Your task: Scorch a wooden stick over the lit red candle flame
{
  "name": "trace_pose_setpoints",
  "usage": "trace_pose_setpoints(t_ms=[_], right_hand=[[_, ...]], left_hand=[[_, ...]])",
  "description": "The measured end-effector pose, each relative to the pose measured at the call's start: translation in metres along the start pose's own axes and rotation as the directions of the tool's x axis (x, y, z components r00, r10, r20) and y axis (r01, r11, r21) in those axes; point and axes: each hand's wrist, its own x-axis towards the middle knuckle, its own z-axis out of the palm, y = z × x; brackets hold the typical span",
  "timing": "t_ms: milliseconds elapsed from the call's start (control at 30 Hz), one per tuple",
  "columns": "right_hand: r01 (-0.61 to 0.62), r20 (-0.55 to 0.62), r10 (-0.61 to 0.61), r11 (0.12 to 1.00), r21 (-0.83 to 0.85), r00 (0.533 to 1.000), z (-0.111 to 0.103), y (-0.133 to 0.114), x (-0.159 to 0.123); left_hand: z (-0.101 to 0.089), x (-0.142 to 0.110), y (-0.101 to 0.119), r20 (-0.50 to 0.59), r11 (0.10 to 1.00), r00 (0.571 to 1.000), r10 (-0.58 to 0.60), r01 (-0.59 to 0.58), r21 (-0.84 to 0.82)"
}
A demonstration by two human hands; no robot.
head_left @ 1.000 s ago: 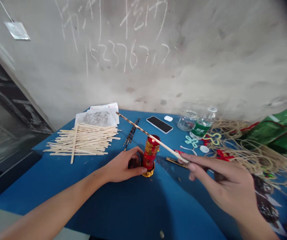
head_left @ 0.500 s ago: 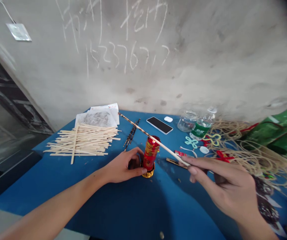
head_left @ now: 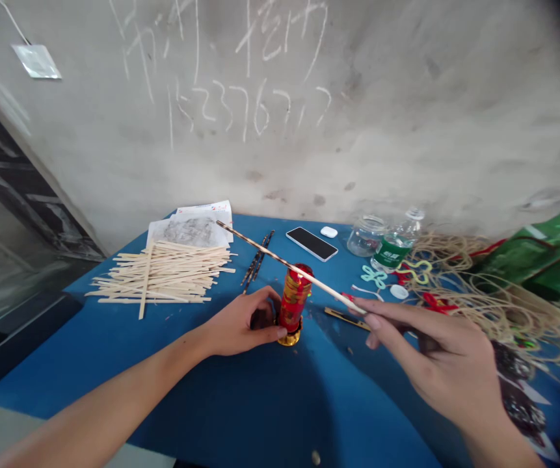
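A red and gold candle (head_left: 293,302) stands upright on a gold base on the blue table. My left hand (head_left: 245,323) is closed around its lower part, thumb at the base and the other fingers partly hidden behind. My right hand (head_left: 426,354) pinches the pale end of a thin wooden stick (head_left: 326,287) between thumb and fingers. The stick slants up to the left across the candle's top, its far half marked with dark scorched bands. Whether it touches the candle I cannot tell. Several dark-banded sticks (head_left: 259,260) lie behind the left hand.
Left is a pile of pale sticks (head_left: 177,273) beside papers (head_left: 196,227). A phone (head_left: 311,244), a white case (head_left: 328,232), a glass jar (head_left: 365,237) and a bottle (head_left: 393,250) stand at the back. Tan cord coils (head_left: 514,305) cover the right; a utility knife (head_left: 345,318) lies near the right hand.
My right hand has moved slightly left and up, sliding the stick further left over the candle's top. The left hand and the candle have stayed in place.
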Motion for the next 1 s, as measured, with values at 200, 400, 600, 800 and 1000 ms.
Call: trace_pose_setpoints(t_ms=[200,400,600,800,1000], right_hand=[[-0.025,-0.024,0.026,1.000,0.019,0.999,0.0030,-0.0021,-0.0003],[0.000,-0.001,0.000,1.000,0.014,1.000,-0.0010,-0.0026,0.0015],[0.040,0.023,-0.041,0.999,0.010,0.999,-0.0026,-0.0043,0.0060],[0.023,0.023,-0.023,1.000,0.011,0.999,0.0008,-0.0016,0.0022],[0.072,-0.020,-0.072,0.997,0.012,0.997,0.0030,-0.0027,0.0004]], left_hand=[[0.0000,0.0002,-0.0004,-0.002,1.000,1.000,-0.006,0.006,-0.007],[0.0000,-0.0003,0.0016,-0.006,1.000,1.000,-0.003,0.003,0.002],[0.0003,-0.0004,0.0014,-0.009,1.000,1.000,-0.007,0.007,0.004],[0.0004,-0.0004,0.0011,-0.004,1.000,1.000,-0.002,0.002,0.005],[0.0000,0.0000,0.0021,0.000,1.000,1.000,0.003,-0.003,0.014]])
